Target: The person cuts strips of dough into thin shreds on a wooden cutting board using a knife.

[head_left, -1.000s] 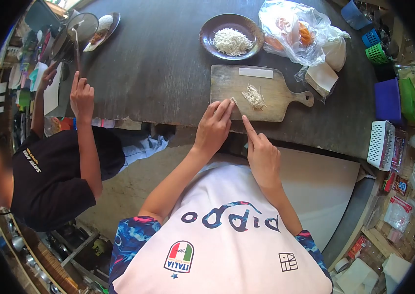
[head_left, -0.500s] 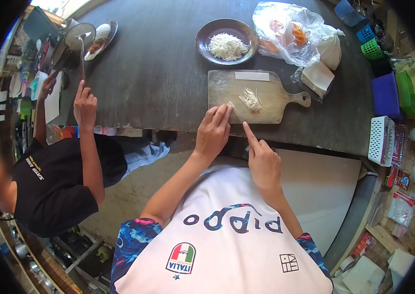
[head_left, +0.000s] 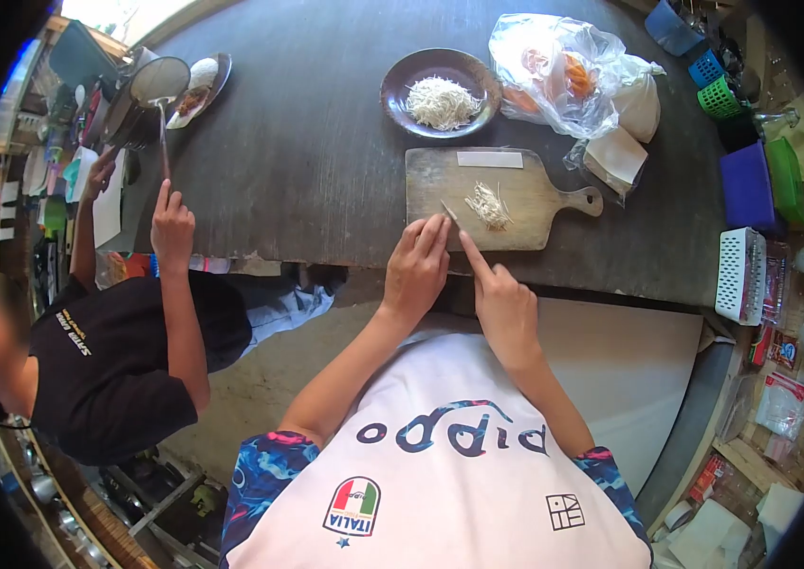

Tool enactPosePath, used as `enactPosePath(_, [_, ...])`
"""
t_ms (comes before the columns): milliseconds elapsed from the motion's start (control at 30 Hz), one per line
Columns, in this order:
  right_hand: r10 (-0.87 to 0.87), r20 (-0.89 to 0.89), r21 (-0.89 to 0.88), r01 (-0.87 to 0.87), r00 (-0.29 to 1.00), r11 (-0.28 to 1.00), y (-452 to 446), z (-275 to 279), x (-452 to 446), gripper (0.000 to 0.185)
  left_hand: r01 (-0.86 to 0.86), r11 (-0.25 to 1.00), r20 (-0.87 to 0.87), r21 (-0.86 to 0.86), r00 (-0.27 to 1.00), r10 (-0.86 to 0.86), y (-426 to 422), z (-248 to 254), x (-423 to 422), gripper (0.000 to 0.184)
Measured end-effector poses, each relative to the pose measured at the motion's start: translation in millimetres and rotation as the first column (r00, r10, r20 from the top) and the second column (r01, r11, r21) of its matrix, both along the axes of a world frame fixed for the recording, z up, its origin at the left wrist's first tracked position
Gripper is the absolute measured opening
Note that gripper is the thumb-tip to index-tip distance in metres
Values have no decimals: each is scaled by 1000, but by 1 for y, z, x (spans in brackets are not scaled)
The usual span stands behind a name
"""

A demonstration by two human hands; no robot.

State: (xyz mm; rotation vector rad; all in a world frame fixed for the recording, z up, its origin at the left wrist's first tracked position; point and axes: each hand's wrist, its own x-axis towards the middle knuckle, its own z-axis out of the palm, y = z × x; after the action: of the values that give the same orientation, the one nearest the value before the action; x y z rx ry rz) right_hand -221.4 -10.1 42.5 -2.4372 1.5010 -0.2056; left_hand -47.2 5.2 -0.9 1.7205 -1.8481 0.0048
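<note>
A wooden cutting board (head_left: 525, 213) lies at the table's front edge. On it sit a small heap of thin whitish strips (head_left: 488, 206) and a flat white rectangular piece (head_left: 489, 159). My left hand (head_left: 418, 270) presses its bunched fingertips onto the board's near-left part; whatever is under them is hidden. Close beside it, my right hand (head_left: 506, 318) is closed with the index finger stretched forward along a knife (head_left: 450, 211). Only the thin blade shows, by the left fingertips; the handle is hidden in the hand. Behind the board, a dark plate (head_left: 397, 114) carries more white shreds (head_left: 442, 102).
Plastic bags (head_left: 563, 81) with orange contents and a wrapped white stack (head_left: 616, 161) stand right of the plate. At left, a co-worker (head_left: 117, 351) holds a strainer (head_left: 161, 83) near a plate of food (head_left: 201, 90). Baskets (head_left: 741, 270) line the right side.
My right index finger has moved up and left, close to my left fingertips, and the blade now shows there. The co-worker's strainer has shifted slightly. The whole view has shifted a little.
</note>
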Motion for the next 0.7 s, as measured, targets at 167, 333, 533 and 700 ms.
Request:
enactPosePath(167, [-31,-54,30,33,998,999,22,6,-17,74,-7,1000,-1,4,1000,7,0,-1,-2,56])
enactPosePath(333, [-37,16,31,36,999,999,14,8,-14,72,-9,1000,52,-8,999,9,2,-2,0,55])
enactPosePath(533, [-29,-19,20,30,999,999,13,6,-10,71,-13,1000,-9,5,1000,13,2,-5,-2,56])
enactPosePath(700, [0,-8,-52,-1,1000,999,-4,-12,5,74,-20,1000,34,9,999,19,3,-1,-2,57])
